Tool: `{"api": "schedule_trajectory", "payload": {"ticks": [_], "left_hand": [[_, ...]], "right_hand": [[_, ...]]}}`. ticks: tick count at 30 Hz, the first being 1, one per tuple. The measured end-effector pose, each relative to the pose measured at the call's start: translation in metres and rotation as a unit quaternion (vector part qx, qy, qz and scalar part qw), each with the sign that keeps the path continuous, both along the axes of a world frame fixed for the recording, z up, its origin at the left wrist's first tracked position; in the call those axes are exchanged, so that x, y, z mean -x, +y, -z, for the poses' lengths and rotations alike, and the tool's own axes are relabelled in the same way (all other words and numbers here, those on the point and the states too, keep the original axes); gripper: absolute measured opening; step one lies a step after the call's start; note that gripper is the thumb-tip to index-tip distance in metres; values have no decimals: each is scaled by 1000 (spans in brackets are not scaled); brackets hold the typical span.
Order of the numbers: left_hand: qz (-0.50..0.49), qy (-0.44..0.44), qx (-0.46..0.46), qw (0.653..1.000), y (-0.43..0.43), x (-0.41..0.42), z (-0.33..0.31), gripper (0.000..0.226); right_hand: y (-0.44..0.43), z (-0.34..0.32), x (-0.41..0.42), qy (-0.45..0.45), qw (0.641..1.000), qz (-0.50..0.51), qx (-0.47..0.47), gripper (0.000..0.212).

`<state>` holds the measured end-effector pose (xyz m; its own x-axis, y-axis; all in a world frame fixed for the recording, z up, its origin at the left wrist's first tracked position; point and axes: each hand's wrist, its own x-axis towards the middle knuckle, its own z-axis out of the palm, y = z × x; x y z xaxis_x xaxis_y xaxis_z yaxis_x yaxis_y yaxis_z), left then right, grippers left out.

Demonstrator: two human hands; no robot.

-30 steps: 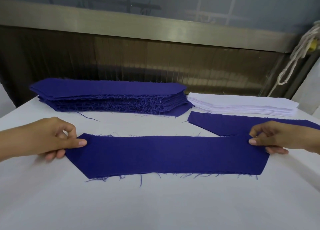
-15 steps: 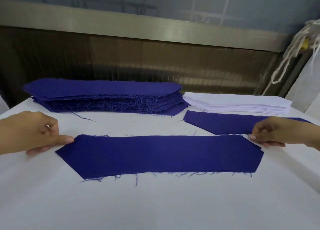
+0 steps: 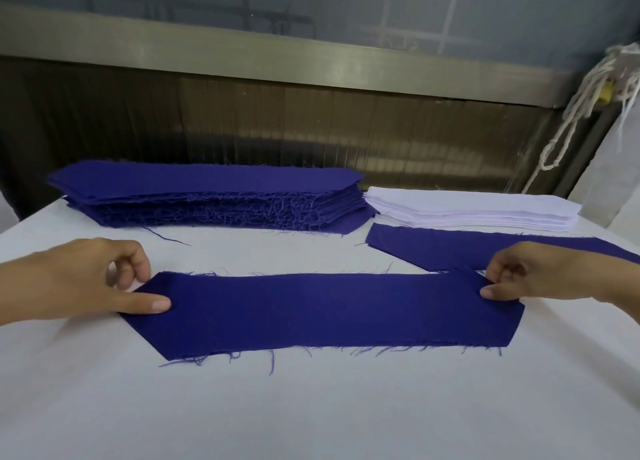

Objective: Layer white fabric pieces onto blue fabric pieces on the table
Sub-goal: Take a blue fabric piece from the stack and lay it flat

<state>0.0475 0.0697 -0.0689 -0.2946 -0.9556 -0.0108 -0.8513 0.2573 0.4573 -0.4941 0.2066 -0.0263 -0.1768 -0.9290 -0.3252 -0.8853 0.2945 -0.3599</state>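
A long dark blue fabric piece with angled ends and a frayed near edge lies flat on the white table. My left hand pinches its left end, thumb on top and fingers curled. At the right end, my right hand pinches the same way. A stack of white fabric pieces sits at the back right, with nothing white on the blue piece.
A tall stack of blue pieces stands at the back left. A second single blue piece lies in front of the white stack, partly under my right hand. A white rope hangs at the right by the metal-framed wall.
Half a second ago both hands sat just off the piece's tips. Now both thumbs lie on its ends again. The piece remains flat in about the same place.
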Motion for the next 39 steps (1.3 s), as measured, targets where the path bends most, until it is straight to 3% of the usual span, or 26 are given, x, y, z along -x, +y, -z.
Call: {"api": "schedule_trajectory", "payload": {"ticks": [4, 9, 11, 16, 30, 35, 39], "left_hand": [[71, 19, 5, 997, -3, -3, 5, 84], [139, -4, 10, 990, -10, -4, 11, 84], [149, 2, -2, 989, -10, -3, 11, 84], [164, -8, -16, 986, -13, -4, 11, 85], [142, -18, -60, 988, -16, -6, 8, 73], [146, -27, -69, 987, -13, -1, 1, 64], [160, 29, -113, 980, -10, 3, -5, 64]], "right_hand": [[-3, 6, 2, -22, 996, -70, 45, 8], [-7, 9, 4, -152, 983, -50, 84, 35], [-7, 9, 6, -127, 987, -66, 72, 39], [-6, 9, 8, -127, 985, -91, 69, 22], [-3, 7, 5, -105, 979, -165, 53, 37], [-1, 4, 7, -69, 988, -136, 34, 19], [4, 0, 13, -68, 993, -92, -29, 38]]}}
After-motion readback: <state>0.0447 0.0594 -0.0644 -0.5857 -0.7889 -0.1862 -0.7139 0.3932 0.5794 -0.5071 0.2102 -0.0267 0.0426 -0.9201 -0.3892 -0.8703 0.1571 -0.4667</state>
